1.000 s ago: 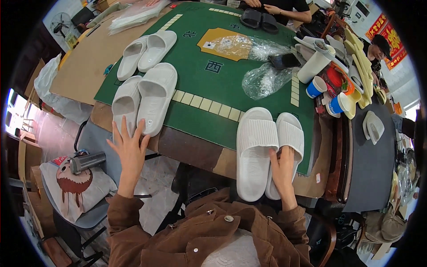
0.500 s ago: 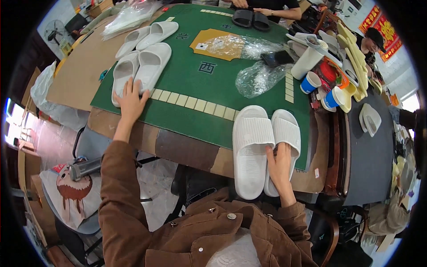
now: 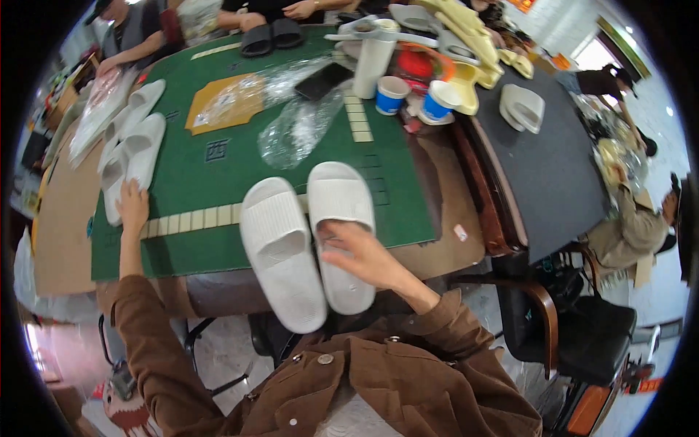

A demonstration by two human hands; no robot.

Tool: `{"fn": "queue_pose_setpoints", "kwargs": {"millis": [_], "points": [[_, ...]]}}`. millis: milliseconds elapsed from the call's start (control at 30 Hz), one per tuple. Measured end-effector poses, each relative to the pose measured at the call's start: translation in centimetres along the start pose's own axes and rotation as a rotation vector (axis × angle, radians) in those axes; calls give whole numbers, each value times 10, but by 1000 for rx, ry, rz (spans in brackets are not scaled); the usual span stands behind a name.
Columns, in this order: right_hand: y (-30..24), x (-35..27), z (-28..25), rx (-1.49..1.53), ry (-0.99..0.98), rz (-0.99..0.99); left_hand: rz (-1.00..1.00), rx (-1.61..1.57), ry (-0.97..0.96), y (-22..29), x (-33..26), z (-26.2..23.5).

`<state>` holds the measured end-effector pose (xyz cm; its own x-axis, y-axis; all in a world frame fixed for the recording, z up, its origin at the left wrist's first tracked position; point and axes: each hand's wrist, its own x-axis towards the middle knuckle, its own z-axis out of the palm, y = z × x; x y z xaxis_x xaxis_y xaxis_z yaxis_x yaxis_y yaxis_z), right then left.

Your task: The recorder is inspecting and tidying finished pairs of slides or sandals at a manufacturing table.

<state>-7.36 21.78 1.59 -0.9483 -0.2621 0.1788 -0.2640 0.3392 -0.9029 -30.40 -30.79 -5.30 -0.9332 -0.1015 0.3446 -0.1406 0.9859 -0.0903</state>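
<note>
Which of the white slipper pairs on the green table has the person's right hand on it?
The near pair, hanging over the table's front edge: the right hand rests on its right slipper. The left hand touches the far-left pair instead.

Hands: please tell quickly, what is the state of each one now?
Left hand: open, fingers resting on the heel end of a white slipper.
Right hand: open, fingers touching the right slipper of the near white pair; not gripping.

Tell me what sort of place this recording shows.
Likely a small workshop for packing slippers: white slippers laid on a green game table, clear plastic bags, and other people's hands working opposite.
</note>
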Motion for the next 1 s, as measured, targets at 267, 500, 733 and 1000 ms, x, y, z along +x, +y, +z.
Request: {"fn": "queue_pose_setpoints", "kwargs": {"millis": [267,500,733,1000], "points": [[12,9,-201,-142,686,-6,-145,-258,-123,82,-52,-49],[82,41,-372,103,1080,304,435,-846,-156,201,-150,-171],[124,36,-402,323,1324,175,704,-634,-135,292,-215,-203],[47,-43,-362,361,1281,-17,730,-638,0,309,-208,-192]]}}
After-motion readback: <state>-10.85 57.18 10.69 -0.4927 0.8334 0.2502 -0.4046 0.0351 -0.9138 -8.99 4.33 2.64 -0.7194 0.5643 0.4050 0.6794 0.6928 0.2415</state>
